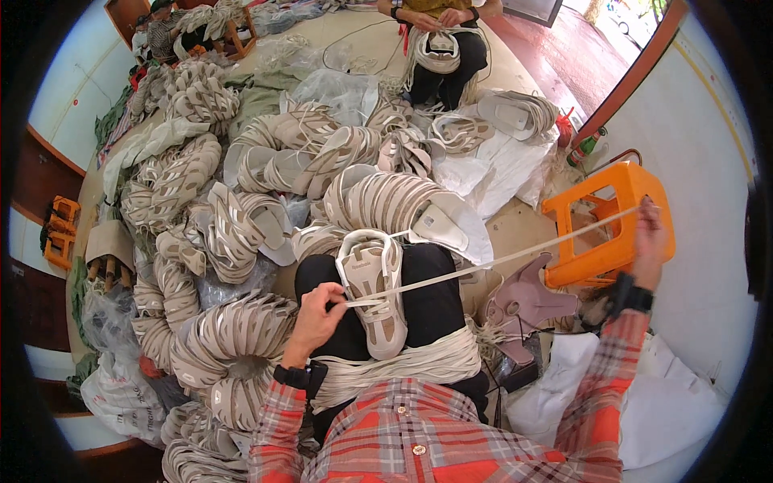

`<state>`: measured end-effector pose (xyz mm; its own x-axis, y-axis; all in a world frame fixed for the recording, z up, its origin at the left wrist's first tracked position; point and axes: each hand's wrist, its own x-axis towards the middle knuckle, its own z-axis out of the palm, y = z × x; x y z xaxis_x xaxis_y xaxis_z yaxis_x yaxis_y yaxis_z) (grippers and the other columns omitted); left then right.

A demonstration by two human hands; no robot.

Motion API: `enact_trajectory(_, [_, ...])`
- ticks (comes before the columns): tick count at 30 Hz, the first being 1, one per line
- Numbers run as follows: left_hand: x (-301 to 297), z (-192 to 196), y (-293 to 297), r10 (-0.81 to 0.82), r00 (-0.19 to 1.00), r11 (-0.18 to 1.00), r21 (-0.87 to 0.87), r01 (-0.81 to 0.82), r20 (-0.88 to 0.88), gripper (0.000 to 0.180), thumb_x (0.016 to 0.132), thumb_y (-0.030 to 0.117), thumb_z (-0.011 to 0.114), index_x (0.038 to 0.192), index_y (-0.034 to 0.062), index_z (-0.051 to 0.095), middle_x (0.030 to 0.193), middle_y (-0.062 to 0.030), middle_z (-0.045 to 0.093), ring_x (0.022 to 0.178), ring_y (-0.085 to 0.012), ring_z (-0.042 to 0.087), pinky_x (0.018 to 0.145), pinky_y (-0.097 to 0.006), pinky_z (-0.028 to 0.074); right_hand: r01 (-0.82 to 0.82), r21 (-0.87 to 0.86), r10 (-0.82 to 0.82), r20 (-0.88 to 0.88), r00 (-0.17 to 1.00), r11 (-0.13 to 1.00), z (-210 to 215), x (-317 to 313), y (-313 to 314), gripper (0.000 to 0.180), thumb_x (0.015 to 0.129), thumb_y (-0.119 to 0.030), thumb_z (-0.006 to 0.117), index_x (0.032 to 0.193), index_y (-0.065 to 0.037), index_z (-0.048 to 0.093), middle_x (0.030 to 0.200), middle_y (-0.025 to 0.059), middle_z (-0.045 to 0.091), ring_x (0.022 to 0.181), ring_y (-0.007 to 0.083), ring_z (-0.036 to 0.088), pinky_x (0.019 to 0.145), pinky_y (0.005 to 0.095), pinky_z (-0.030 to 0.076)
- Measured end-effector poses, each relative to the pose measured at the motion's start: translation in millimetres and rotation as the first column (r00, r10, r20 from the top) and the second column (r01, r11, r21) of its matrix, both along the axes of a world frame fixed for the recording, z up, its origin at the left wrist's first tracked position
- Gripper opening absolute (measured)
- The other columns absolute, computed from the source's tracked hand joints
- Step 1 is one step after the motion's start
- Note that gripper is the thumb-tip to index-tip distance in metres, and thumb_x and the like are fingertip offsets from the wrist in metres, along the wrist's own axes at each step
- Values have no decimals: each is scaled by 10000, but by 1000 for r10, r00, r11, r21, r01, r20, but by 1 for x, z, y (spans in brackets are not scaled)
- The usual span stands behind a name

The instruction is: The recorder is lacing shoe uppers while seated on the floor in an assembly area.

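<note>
A beige and white shoe upper (372, 283) lies across my black-trousered lap, its toe toward me. One long cream shoelace (499, 259) runs taut from beside the upper out to the right. My right hand (651, 233) grips the lace far out, in front of the orange stool. My left hand (316, 320) pinches the lace at the upper's left edge, thumb and fingers together. Over my thighs, nearer my body, lies a thick bundle of cream laces (403, 366).
Curved stacks of shoe uppers (233, 338) cover the floor at left and ahead. An orange plastic stool (644, 181) stands right, near a mauve plastic piece (527, 298) and a green bottle (586, 147). Ahead sits another person (443, 48) with an upper on their lap.
</note>
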<state>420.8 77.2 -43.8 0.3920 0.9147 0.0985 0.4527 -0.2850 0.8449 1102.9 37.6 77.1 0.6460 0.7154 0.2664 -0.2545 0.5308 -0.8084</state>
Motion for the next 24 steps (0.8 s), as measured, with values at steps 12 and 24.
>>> enact_trajectory(12, [-20,56,-74,-78,784,975,117,189,-615,199,789,73,562,986,60,577,811,-99,565,800,-260,524,681,-386,406,-175,-686,447,241,862,706,-119,-268,16,245,752,70,494,969,9,591,884,78,616,806,204,586,746,298,484])
enact_trajectory(24, [66,25,1,75,980,993,-78,-90,-185,202,816,118,554,977,27,636,873,-148,624,791,-304,600,706,-352,465,21,-499,499,864,-64,866,-112,-440,22,84,762,-114,553,846,-110,553,774,71,487,778,260,457,683,375,347])
